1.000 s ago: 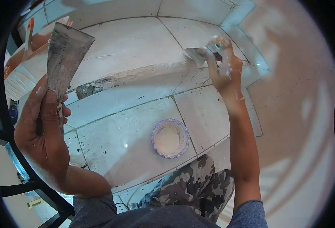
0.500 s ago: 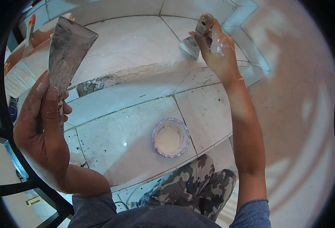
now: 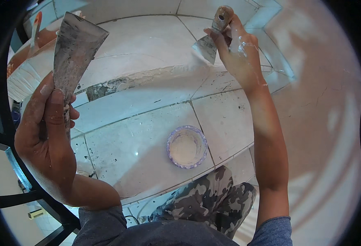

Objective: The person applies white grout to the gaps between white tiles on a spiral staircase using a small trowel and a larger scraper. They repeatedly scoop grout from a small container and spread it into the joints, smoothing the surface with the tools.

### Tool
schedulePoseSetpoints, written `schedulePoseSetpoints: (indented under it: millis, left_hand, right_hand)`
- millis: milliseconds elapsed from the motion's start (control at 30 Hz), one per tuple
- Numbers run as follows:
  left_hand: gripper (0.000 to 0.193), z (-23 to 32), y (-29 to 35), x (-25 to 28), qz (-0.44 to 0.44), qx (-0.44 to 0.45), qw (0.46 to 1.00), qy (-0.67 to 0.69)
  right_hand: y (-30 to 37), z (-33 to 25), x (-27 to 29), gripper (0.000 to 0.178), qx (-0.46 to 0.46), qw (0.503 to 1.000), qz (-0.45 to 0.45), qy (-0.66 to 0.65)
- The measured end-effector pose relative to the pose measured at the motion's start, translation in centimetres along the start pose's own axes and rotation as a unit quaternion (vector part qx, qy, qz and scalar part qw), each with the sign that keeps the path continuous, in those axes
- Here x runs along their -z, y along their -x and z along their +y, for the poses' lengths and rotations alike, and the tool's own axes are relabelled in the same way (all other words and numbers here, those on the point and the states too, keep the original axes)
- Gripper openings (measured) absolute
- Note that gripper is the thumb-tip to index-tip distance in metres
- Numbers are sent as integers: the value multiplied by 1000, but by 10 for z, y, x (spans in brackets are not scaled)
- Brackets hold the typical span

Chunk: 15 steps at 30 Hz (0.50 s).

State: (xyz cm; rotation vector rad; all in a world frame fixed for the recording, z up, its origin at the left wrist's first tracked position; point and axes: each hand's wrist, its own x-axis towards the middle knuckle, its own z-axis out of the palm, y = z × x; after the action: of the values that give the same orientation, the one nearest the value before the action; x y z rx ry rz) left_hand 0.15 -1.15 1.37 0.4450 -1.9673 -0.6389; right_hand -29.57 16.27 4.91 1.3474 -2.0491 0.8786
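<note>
The small scraper (image 3: 219,25) is held over the far right part of the tiled step (image 3: 123,135), its handle gripped by the fingers of the right hand (image 3: 244,57). Its long axis runs on a slant: the butt of the handle points far and a little right, and the blade points near and left. The grip is set on the handle, probably so that the blade edge is left free and can be angled by the wrist (whether the edge touches the tile cannot be told).

The wide scraper (image 3: 76,51) is held up at the left by the left hand (image 3: 51,127), its handle clasped between thumb and fingers. Its long axis runs from near to far, with the broad edge pointing far and slightly right; held so, its flat face is perhaps meant to carry paste within the other blade's reach.

Between the hands, a long gap (image 3: 100,91) is seen, rough and dark at its left end, smeared white toward the right. Nearer, a purple-rimmed bowl (image 3: 169,148) of pale paste is set on the step, presumably for reach by either arm. At the far left, an orange-tipped handle (image 3: 36,30) is seen.
</note>
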Motion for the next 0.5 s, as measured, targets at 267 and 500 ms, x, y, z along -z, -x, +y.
schedulePoseSetpoints:
  millis: [267, 500]
  left_hand:
    - [29, -3, 1, 0, 10, -4, 1000, 14]
    - [27, 2, -2, -7, 20, 1, 999, 41]
  right_hand:
    - [25, -5, 16, 25, -8, 999, 50, 7]
    - [100, 52, 46, 32, -353, 854, 270, -272]
